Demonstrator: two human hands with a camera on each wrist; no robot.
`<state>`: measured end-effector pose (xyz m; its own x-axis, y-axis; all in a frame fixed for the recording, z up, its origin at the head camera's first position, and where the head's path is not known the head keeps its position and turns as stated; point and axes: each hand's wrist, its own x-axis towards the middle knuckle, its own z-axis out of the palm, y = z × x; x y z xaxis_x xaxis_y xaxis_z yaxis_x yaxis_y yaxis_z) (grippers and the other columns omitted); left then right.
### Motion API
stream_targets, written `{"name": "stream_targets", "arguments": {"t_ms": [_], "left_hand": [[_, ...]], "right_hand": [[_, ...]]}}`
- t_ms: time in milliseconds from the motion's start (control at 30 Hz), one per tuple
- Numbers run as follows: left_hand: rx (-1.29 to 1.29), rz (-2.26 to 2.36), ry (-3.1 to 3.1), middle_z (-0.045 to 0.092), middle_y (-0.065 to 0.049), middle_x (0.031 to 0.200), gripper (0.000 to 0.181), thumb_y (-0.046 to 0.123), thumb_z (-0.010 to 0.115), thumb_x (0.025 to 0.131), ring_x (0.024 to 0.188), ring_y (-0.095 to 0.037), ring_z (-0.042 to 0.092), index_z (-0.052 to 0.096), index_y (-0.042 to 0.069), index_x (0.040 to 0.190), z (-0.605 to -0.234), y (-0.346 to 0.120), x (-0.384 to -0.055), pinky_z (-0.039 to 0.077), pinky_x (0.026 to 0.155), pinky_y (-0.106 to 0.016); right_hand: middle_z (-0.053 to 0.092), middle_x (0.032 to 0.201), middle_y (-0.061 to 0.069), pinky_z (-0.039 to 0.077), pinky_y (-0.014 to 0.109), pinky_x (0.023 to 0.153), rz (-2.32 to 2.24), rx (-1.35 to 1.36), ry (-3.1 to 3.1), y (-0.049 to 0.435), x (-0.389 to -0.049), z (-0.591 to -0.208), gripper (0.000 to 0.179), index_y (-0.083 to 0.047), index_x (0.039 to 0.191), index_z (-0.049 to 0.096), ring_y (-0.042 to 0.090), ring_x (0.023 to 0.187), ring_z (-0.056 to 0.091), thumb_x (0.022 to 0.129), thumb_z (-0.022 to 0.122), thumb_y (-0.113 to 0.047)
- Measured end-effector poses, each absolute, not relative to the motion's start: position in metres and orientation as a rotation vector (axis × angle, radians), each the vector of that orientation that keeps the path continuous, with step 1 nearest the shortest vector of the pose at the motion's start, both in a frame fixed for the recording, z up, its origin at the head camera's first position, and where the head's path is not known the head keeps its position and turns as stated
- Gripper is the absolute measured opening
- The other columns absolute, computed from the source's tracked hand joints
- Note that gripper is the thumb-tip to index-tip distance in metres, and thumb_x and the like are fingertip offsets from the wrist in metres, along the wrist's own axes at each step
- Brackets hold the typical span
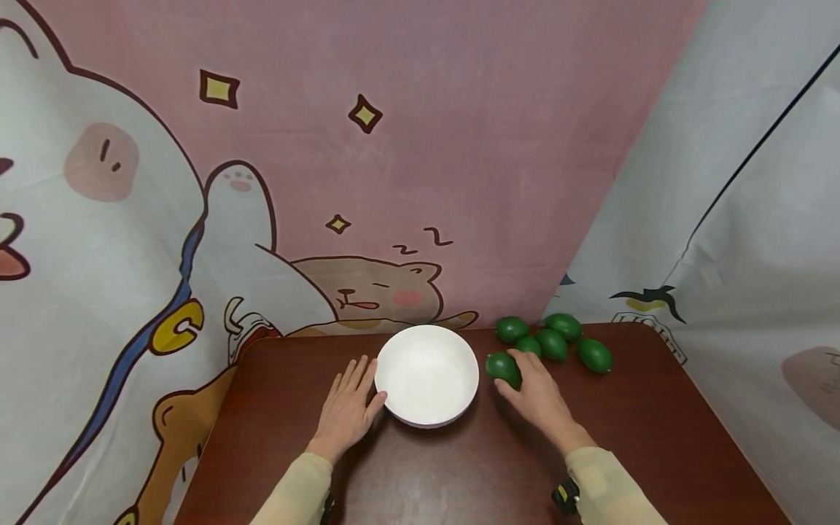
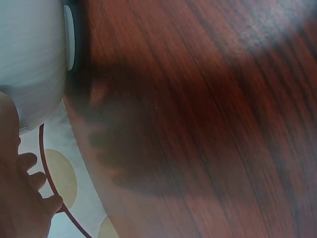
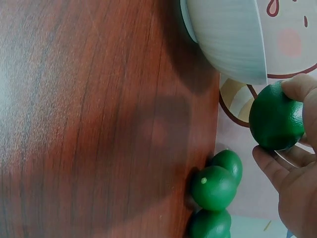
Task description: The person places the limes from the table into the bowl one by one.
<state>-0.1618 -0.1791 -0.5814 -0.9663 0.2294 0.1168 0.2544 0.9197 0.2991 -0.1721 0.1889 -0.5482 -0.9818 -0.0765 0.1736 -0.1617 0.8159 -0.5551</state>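
Note:
A white bowl (image 1: pixel 428 375) stands on the table, its ribbed outer wall (image 2: pixel 34 54) showing in the left wrist view. My left hand (image 1: pixel 346 410) lies along the bowl's left side, fingers fairly straight and thumb at the rim. To the right of the bowl, my right hand (image 1: pixel 541 399) holds a green lime (image 3: pixel 271 119) between thumb and fingers. In the right wrist view this lime is raised to about the height of the bowl's rim. Several more limes (image 1: pixel 553 344) lie together just beyond the right hand, one lime (image 1: pixel 595 356) a little apart at the right.
The dark brown wooden table (image 1: pixel 420 474) ends at a back edge close behind the bowl and limes. A cartoon-printed cloth (image 1: pixel 492 182) hangs right behind that edge and along both sides.

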Motion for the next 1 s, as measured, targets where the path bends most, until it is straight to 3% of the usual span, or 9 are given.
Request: {"name": "stream_targets", "arguments": {"t_ms": [1000], "left_hand": [[-0.379, -0.465, -3.007, 0.031, -0.016, 0.167, 0.071, 0.052, 0.048, 0.106, 0.155, -0.038, 0.027, 0.032, 0.012, 0.163, -0.582, -0.181, -0.163, 0.027, 0.122, -0.061]], "right_hand": [[0.061, 0.126, 0.014, 0.055, 0.052, 0.094, 0.892, 0.463, -2.717, 0.156, -0.168, -0.534, 0.058, -0.002, 0.134, 0.060, 0.031, 0.112, 0.061, 0.085, 0.086, -0.020]]}}
